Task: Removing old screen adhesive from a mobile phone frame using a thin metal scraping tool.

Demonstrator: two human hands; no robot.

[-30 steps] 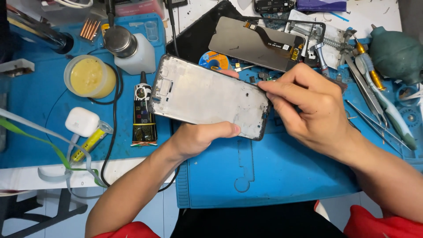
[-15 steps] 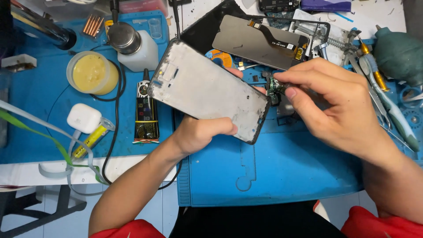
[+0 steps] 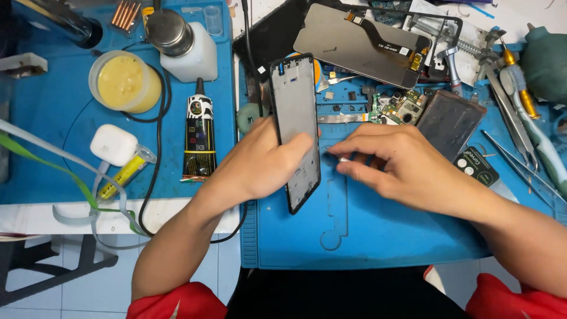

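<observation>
My left hand point(image 3: 260, 162) grips a bare phone frame point(image 3: 295, 112), black-edged with a grey inner plate, turned on edge so it stands upright over the blue work mat point(image 3: 366, 230). The thumb lies across its lower half. My right hand point(image 3: 401, 165) rests low on the mat just right of the frame, fingers pinched on a small pale part point(image 3: 343, 159) at the fingertips; what it is I cannot make out. A green circuit board point(image 3: 397, 109) lies behind that hand.
A detached phone screen point(image 3: 360, 44) and a dark battery point(image 3: 449, 121) lie at the back. Tweezers and tools point(image 3: 520, 130) sit right. A black glue tube point(image 3: 199, 136), yellow paste jar point(image 3: 124, 82), white bottle point(image 3: 186, 47) and white case point(image 3: 113, 145) stand left.
The frame has swung from lying flat and diagonal to standing on edge. My right hand has dropped from the frame's right end down to the mat.
</observation>
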